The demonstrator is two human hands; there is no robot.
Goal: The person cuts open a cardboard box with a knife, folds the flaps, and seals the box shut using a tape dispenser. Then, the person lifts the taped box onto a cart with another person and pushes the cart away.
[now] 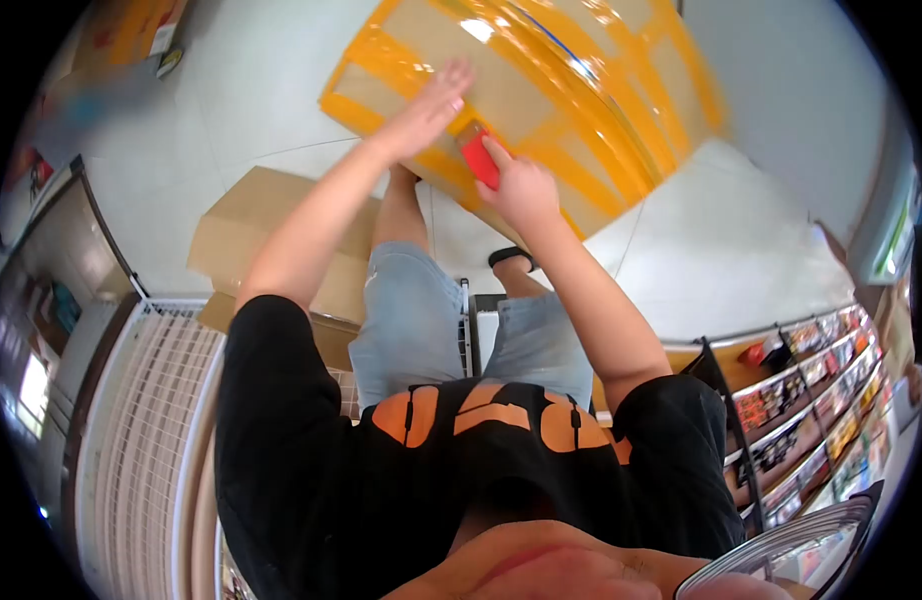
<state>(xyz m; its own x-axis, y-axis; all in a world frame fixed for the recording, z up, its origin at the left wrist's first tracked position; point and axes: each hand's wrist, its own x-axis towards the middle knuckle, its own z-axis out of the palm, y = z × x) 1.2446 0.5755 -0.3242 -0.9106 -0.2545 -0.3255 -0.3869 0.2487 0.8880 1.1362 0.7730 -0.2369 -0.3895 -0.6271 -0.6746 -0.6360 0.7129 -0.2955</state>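
Observation:
A large cardboard box (501,95), wrapped in bands of yellow tape, stands on the floor in front of me. My left hand (436,108) lies flat with its fingers stretched out on the near left part of the box top. To its right, my right hand (526,190) grips a red box cutter (480,160), index finger laid along it. The cutter's tip lies against the taped cardboard near the box's close edge; I cannot make out the blade clearly.
An opened cardboard box (271,225) stands beside my left leg. A white wire rack (146,400) is at the lower left, and a display shelf (801,400) full of small packets at the lower right. Another carton (121,35) sits at the upper left.

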